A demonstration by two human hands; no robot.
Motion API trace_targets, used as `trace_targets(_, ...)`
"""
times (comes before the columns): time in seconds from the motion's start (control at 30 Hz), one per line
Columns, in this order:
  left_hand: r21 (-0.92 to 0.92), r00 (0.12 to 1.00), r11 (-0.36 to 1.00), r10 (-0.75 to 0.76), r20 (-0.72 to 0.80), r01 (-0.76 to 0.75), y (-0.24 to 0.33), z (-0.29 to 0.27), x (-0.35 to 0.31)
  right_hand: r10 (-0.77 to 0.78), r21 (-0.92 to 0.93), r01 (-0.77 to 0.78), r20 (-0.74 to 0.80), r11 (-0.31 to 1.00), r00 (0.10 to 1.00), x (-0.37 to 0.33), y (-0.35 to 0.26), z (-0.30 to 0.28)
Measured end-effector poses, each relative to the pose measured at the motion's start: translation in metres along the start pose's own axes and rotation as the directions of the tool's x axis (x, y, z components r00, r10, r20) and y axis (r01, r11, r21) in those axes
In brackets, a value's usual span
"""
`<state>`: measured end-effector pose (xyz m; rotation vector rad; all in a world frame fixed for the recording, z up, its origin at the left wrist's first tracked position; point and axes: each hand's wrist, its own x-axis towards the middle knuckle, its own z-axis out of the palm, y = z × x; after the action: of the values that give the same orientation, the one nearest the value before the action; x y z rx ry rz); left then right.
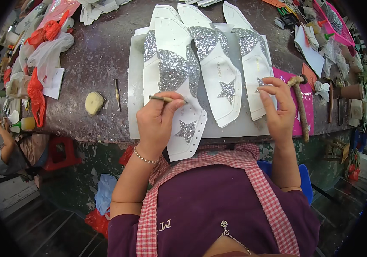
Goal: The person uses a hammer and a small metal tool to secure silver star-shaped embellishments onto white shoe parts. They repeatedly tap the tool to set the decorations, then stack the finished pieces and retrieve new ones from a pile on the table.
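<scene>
My left hand (154, 122) is closed round a thin, pen-like tool (161, 98), its tip at the white part of a shoe upper piece (172, 147). That piece is white with silver glitter, a glitter star (186, 131) and a row of small holes along one edge. It overhangs the table's near edge. My right hand (281, 109) hovers over or rests on the rightmost upper piece (252, 64), fingers curved and apart, partly covering its star. Between them lies another star-marked upper piece (221, 73). Whether my right fingertips touch the piece, I cannot tell.
The pieces lie on a pale board (135, 85) on a dark table. Left are a second pen-like tool (118, 95), a yellowish lump (94, 103) and plastic bags (50, 53). A hammer (300, 103) lies right on a pink sheet. Another person (10, 147) sits at far left.
</scene>
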<state>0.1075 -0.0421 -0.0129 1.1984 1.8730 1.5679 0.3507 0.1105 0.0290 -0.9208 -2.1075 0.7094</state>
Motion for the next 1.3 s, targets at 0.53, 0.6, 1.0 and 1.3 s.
trace_targets(0.53, 0.311, 0.976, 0.925, 0.215, 0.036, -0.216, 0.001, 0.009, -0.003, 0.258, -0.700, -0.306, -0.177, 0.646, 0.950, -0.061, 0.130, -0.095)
trace_targets(0.6, 0.373, 0.958, 0.884, 0.284, 0.047, -0.281, 0.004, 0.011, -0.002, 0.275, -0.725, -0.335, -0.205, 0.602, 0.939, -0.064, 0.130, -0.092)
trace_targets(1.0, 0.152, 0.994, 0.984, 0.104, -0.039, -0.096, -0.003, 0.012, 0.002, 0.320, -0.540, -0.493, -0.386, 0.682, 0.865, -0.066, 0.168, -0.103)
trace_targets(1.3, 0.235, 0.994, 0.966, 0.111, -0.009, -0.106, 0.002, 0.010, -0.001, 0.566, 0.480, -0.426, -0.193, 0.767, 0.801, -0.051, 0.094, -0.109)
